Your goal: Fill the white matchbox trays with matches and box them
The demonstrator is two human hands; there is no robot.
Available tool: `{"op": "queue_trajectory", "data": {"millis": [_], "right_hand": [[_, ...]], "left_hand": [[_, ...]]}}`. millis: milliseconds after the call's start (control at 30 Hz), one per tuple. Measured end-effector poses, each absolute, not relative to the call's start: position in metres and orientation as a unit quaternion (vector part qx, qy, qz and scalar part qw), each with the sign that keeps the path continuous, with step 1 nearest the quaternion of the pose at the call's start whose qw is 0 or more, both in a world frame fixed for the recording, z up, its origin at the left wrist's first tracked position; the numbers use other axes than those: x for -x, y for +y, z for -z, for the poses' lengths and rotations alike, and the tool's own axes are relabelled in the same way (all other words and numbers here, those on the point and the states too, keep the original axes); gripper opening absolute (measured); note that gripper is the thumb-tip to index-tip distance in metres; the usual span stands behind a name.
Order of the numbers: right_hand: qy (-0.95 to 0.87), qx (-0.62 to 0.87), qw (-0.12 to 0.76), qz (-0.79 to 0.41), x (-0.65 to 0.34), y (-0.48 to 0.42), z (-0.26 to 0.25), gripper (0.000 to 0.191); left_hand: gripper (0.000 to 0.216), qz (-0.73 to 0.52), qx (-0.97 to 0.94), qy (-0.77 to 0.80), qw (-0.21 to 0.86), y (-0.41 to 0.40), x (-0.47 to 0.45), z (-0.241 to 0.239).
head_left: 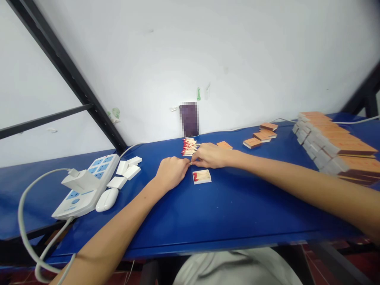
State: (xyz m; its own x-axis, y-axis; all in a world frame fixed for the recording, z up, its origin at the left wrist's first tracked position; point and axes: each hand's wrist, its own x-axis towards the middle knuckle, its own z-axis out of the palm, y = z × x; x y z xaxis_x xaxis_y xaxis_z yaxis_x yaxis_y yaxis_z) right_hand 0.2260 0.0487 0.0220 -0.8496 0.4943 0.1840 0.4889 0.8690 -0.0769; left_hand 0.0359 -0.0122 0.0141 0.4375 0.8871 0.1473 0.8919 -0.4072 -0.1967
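We hold a thin pale wooden matchstick [191, 162] between our left hand [172, 172] and right hand [211, 155], both grips clenched on it just above the blue surface [237, 206]. A small white open tray of red-tipped matches [202, 176] lies just beside it. A loose heap of red-tipped matches [189, 146] lies behind, and stacked orange matchboxes [335, 146] stand well apart at the right.

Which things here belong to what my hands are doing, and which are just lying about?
In use: left hand, right hand, loose matches, filled tray, flat matchboxes, matchbox stack.
Lying about: power strip, white blocks, white case, blurred dark rectangle.
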Motion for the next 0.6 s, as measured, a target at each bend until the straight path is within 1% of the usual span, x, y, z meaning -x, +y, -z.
{"op": "queue_trajectory", "data": {"millis": [133,300,600], "right_hand": [[-0.958,0.265,0.101,-0.031,-0.2266,0.0502,-0.0234,0.019],[-0.961,0.258,0.087,-0.051,-0.2275,0.0504,-0.0269,0.02],[-0.962,0.266,0.067,0.012,-0.2223,0.043,-0.026,0.024]], "left_hand": [[0.044,-0.008,0.829,-0.547,0.119,-0.015,-0.0389,-0.0147],[0.039,-0.037,0.826,-0.545,0.142,-0.0169,-0.0441,-0.0207],[0.038,-0.047,0.826,-0.545,0.133,-0.0167,-0.043,-0.0195]]}}
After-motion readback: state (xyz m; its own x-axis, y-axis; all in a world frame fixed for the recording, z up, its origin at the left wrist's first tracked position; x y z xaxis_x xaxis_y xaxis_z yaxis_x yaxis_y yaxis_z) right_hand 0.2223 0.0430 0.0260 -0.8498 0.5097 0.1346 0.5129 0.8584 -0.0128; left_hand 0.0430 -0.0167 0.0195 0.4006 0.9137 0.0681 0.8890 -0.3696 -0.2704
